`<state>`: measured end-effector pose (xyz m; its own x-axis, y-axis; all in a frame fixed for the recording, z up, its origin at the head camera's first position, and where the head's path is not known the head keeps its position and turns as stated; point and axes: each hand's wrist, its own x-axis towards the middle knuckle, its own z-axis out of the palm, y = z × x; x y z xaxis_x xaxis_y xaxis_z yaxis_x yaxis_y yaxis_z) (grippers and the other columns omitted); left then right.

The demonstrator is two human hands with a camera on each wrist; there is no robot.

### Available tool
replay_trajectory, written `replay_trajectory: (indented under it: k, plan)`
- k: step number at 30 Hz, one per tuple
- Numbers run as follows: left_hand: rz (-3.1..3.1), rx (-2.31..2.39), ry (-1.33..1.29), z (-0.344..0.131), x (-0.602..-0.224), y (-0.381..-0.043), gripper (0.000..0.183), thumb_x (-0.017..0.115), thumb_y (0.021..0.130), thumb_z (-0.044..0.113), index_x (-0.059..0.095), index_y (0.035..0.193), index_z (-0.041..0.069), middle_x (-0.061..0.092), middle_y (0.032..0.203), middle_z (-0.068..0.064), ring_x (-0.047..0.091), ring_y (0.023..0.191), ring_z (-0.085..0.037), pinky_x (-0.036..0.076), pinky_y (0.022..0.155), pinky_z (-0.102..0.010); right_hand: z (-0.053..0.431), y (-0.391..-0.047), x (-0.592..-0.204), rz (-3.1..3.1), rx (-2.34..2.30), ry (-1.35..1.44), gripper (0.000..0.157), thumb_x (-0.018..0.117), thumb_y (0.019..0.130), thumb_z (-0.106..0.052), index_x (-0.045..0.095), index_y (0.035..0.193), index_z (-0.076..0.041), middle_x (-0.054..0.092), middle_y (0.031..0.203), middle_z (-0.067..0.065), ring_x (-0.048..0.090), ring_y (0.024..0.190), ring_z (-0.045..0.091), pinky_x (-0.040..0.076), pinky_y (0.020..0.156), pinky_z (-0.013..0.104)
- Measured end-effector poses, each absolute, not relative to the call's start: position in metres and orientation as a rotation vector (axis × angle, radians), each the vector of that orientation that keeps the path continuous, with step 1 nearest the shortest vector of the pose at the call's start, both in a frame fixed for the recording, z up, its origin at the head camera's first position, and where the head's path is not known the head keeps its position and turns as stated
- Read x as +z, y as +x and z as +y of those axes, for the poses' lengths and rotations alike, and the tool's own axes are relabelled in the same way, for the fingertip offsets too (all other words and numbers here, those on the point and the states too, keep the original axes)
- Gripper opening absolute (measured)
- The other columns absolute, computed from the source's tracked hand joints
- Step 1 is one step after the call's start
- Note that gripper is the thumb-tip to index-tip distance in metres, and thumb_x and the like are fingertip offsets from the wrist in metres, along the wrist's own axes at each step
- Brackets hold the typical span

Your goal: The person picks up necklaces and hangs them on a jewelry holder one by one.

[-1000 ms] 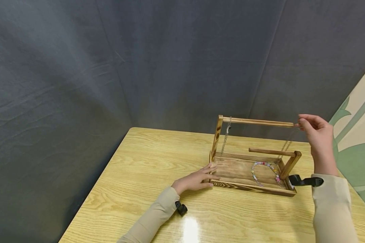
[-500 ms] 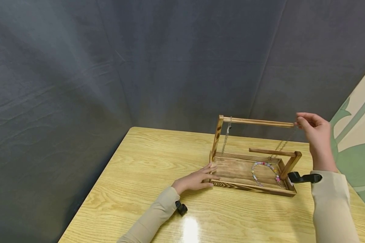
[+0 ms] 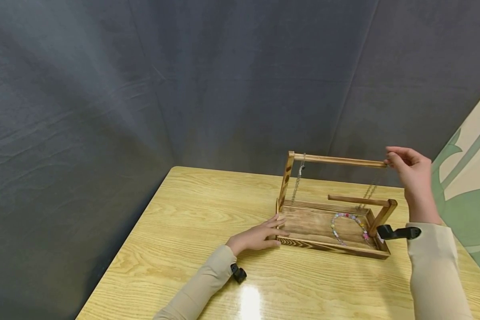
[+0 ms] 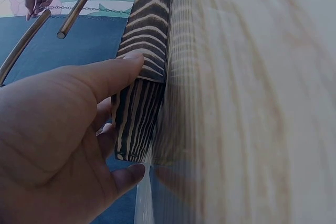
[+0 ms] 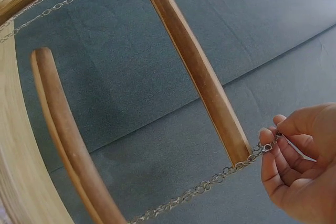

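A wooden jewelry stand [image 3: 336,253] has a shallow tray and two bars on posts. My left hand [image 3: 258,236] holds the tray's left front corner, thumb on the dark-grained front wall [image 4: 144,40] in the left wrist view, other fingers over the end wall. By the free tip of the upper bar [image 3: 340,160], my right hand [image 3: 416,173] pinches the clasp end of a silver chain [image 5: 202,187] between thumb and fingertips. This chain passes the bar's tip and slants down behind the lower bar [image 3: 358,200]. A beaded bracelet [image 3: 346,215] lies in the tray.
A second silver chain [image 3: 298,182] hangs from the upper bar near its post. Everything stands on a wood-grain table [image 3: 192,213]. Dark grey cloth [image 3: 240,89] rises behind, and a panel with painted leaves [image 3: 472,200] is at the right.
My right hand has moved slightly left and up, closer over the upper bar's tip, and the silver chain has swung with it. My left hand and the stand have stayed put.
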<state>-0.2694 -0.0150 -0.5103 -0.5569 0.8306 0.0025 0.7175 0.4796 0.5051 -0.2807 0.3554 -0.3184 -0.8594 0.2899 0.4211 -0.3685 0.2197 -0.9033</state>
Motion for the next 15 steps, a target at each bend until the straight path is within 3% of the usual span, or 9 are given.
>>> replay_trajectory:
  k: [15]
  plan:
    - [2.471, 0.676, 1.314, -0.0154, -0.5075, -0.2681, 0.044, 0.045, 0.097, 0.034, 0.042, 0.141, 0.026, 0.007, 0.157, 0.001, -0.006, 0.144, -0.018, 0.018, 0.115, -0.042, 0.3507, -0.2827, -0.3192, -2.013, 1.678, 0.084, 0.016, 0.06, 0.09, -0.012, 0.07, 0.102, -0.01, 0.066, 0.08, -0.011, 0.061, 0.068, 0.0, 0.046, 0.061, 0.007]
